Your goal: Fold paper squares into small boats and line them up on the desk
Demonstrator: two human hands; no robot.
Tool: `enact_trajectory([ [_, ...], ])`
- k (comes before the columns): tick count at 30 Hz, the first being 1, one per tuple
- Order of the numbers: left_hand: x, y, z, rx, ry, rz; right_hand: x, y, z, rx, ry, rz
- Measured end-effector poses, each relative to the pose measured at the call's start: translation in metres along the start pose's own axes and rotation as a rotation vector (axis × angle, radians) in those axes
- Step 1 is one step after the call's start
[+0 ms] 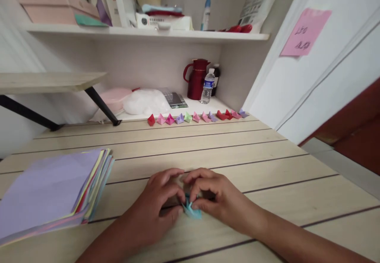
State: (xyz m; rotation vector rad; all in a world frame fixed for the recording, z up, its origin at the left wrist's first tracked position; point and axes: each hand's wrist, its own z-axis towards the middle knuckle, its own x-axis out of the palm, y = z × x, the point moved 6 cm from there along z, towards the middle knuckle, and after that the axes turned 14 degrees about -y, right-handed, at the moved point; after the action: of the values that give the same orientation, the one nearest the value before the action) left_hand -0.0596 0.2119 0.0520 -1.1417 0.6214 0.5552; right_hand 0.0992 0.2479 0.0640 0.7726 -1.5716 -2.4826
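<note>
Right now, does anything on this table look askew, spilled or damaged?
Nothing stands out. Both hands, left hand and right hand, pinch a small blue folded paper on the wooden table. The stack of coloured paper is slightly fanned at its edges but intact, and the folded paper boats stand in a tidy row.

At lower centre, my left hand [162, 199] and right hand [212, 195] pinch a small blue folded paper [191, 210] on the desk [237, 152]; a coloured paper stack [56, 190] lies lower left.
</note>
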Motion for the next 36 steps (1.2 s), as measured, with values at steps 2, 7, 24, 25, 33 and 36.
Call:
enact_trajectory([
  [2, -0.0014, -0.0016, 0.0012, 0.021, -0.012, -0.012, -0.0016, -0.0027, -0.0014, -0.008, 0.026, -0.022],
  [7, 0.0016, -0.0047, 0.0008, 0.118, -0.023, -0.010, -0.0041, -0.0053, -0.0039, -0.052, 0.048, -0.083],
  [24, 0.0042, 0.0000, -0.0050, 0.017, 0.029, -0.034, -0.0044, -0.0007, 0.0003, -0.013, 0.000, -0.011],
  [25, 0.0040, -0.0003, -0.0048, 0.023, 0.026, -0.015, -0.0040, -0.0012, 0.0000, 0.003, 0.000, -0.009],
  [33, -0.0013, -0.0058, -0.0007, 0.009, 0.037, 0.036, -0.0010, 0.0005, 0.0023, 0.021, -0.030, -0.076],
  [36, 0.0018, -0.0040, -0.0022, -0.001, 0.063, 0.080, -0.0050, -0.0026, 0.0032, 0.027, 0.014, -0.086],
])
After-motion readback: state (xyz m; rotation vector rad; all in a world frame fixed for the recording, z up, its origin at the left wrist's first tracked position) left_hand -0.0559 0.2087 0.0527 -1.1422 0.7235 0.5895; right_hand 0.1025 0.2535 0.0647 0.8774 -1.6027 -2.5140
